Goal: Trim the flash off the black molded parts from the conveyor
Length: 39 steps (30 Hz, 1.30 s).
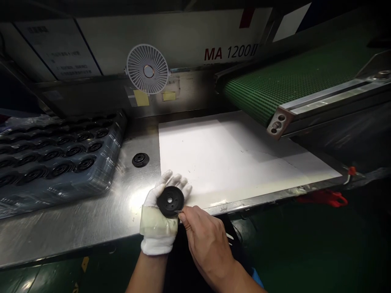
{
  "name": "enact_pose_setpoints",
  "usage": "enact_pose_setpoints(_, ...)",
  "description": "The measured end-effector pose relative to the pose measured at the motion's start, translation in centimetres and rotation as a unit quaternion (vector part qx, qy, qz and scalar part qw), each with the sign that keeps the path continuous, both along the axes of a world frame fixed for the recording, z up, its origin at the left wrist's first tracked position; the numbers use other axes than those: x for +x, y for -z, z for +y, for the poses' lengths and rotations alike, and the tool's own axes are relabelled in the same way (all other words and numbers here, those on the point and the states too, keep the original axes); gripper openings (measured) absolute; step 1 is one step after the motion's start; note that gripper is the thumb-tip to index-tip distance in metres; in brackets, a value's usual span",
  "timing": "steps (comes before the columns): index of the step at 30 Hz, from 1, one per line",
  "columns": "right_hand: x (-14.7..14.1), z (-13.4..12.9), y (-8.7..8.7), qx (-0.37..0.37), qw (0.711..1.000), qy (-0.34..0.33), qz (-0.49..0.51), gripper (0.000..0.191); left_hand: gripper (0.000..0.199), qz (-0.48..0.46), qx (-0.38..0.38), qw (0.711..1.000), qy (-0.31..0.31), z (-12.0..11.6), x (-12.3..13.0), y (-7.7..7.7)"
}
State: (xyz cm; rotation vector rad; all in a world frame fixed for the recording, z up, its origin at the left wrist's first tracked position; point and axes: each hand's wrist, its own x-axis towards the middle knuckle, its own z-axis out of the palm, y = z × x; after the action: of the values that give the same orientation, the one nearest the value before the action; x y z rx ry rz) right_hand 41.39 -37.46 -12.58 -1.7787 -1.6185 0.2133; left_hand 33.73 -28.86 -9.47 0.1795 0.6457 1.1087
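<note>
The gloved left hand holds a black rubber disc against its spread fingers; the bare right hand pinches a slim metal pick at the rim; a plastic tray at ten o'clock holds many more discs.

Red and dark lettering reading "MA 1200II" stands on the pale metal machine panel behind the white clip-on fan; the paper notice beside it is too small to read.

White knit glove on the left hand, plus a clear shiny plastic band wrapped round the palm part. Right hand totally bare. Scrap of blue around 5 o'clock, maybe a sleeve, hard to tell.
</note>
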Motion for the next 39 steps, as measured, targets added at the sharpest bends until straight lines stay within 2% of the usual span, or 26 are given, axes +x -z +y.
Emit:
enact_pose_setpoints(2, 0.5, 0.0, -0.1, 0.003, 1.0, 0.004, 0.003, 0.03, 0.034, 0.009, -0.001, 0.999, 0.047, -0.1, -0.5, 0.0)
enact_pose_setpoints(3, 0.7, 0.0, -0.1, 0.002, 1.0, 0.008, 0.002, 0.029, 0.034, 0.007, 0.001, 0.999, 0.046, -0.1, -0.6, 0.0)
enact_pose_setpoints(9, -0.2, -0.1, 0.1, -0.001, 1.0, 0.01, -0.005, 0.029, 0.01, -0.034, -0.025, 0.999, -0.014, 0.6, 0.2, 0.2)
enact_pose_setpoints(12, -0.5, -0.1, 0.1, 0.001, 1.0, 0.003, -0.007, 0.03, 0.013, -0.023, -0.038, 0.999, -0.031, 0.6, 0.2, 0.0)
enact_pose_setpoints(15, 0.1, -0.1, 0.0, 0.004, 1.0, 0.004, -0.007, 0.029, 0.027, -0.001, -0.012, 0.999, 0.038, 0.3, -0.4, 0.0)
enact_pose_setpoints(17, 0.6, -0.2, 0.1, 0.005, 1.0, 0.01, -0.001, 0.028, 0.03, 0.002, 0.002, 0.996, 0.086, 0.0, -0.7, 0.2)
enact_pose_setpoints(18, 0.9, -0.2, 0.1, 0.005, 1.0, 0.015, 0.001, 0.027, 0.029, -0.003, 0.006, 0.996, 0.09, -0.1, -0.7, 0.4)
enact_pose_setpoints(22, 0.9, -0.4, 0.3, 0.007, 0.999, 0.031, -0.005, 0.026, 0.016, -0.008, 0.021, 0.999, 0.032, 0.0, 0.3, 0.6)
enact_pose_setpoints(27, -0.3, -0.5, 0.2, 0.014, 1.0, 0.006, 0.002, 0.029, 0.009, 0.012, 0.006, 1.0, -0.023, 0.0, 1.1, -0.2)
enact_pose_setpoints(29, -0.3, -0.4, 0.1, 0.012, 1.0, 0.005, 0.001, 0.03, 0.018, 0.023, 0.007, 1.0, -0.001, 0.0, 0.7, -0.3)
enact_pose_setpoints(32, 0.5, -0.3, 0.0, 0.009, 1.0, 0.005, 0.004, 0.029, 0.035, 0.007, 0.015, 0.995, 0.099, 0.0, -0.4, -0.3)
enact_pose_setpoints(34, 1.0, -0.2, 0.0, 0.014, 1.0, 0.016, 0.003, 0.028, 0.037, -0.012, 0.018, 0.992, 0.125, 0.1, -0.8, -0.1)
enact_pose_setpoints(39, 0.6, -0.4, 0.0, 0.012, 0.999, 0.029, -0.021, 0.03, 0.015, -0.015, -0.005, 0.999, 0.048, 0.5, 0.4, 0.1)
